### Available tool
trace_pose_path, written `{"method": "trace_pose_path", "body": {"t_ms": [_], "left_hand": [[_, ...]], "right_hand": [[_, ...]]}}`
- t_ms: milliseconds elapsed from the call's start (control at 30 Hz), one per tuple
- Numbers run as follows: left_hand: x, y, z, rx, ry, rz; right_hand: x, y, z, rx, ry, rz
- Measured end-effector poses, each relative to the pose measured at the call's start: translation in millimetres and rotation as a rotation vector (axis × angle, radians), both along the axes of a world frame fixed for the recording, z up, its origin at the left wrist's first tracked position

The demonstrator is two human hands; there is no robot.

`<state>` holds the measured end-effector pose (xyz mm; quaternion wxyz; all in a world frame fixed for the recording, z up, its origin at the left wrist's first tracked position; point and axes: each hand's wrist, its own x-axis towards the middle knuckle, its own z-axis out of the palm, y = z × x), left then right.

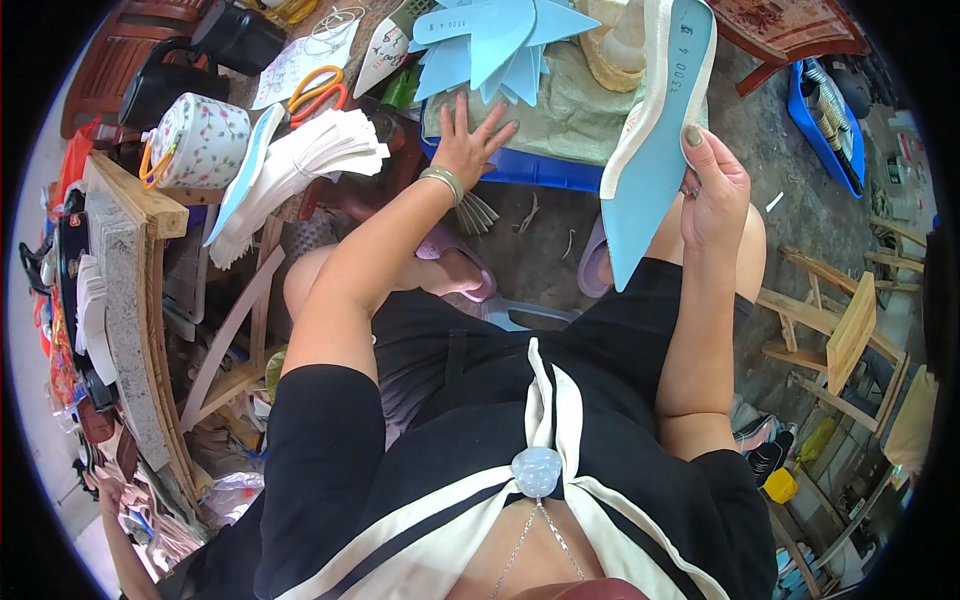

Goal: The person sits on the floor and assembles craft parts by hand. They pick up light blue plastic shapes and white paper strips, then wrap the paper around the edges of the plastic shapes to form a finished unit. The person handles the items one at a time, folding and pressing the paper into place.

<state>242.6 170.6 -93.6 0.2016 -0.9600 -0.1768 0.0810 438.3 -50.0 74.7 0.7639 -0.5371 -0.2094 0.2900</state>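
My right hand (718, 190) holds up a pale blue, pointed shoe insole (660, 155), thumb on its face and fingers behind. A white strip (652, 85) runs along the insole's edge and across its upper part. My left hand (468, 150), a bangle at its wrist, lies with spread fingers on a grey-green covered work surface (565, 128) and holds nothing. Just beyond its fingertips is a fanned pile of similar blue insoles (490, 45). A bundle of white strips (315, 150) lies left of this hand, with another blue piece (245, 175) along its side.
Orange-handled scissors (318, 92), a floral canister (205, 140) and a black mug (165, 90) stand at the left. A yellowish bowl (612, 65) sits beyond the insole. To the right are a blue basket (850, 170) and wooden stools (850, 330). Another person's hand (105, 485) shows lower left.
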Motion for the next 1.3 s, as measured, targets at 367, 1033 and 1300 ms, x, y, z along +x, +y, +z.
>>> {"method": "trace_pose_path", "body": {"t_ms": [367, 1033, 1300], "left_hand": [[-21, -37, -13, 0.063, 0.124, -0.079], [-16, -133, 167, -2.293, -1.636, 0.377], [-18, -137, 176, -2.153, -1.786, 0.403]], "right_hand": [[-15, 8, 3, -0.074, 0.004, 0.049], [-60, 13, 11, -0.150, -0.066, 0.486], [-80, 10, 10, -0.124, 0.011, 0.399]]}}
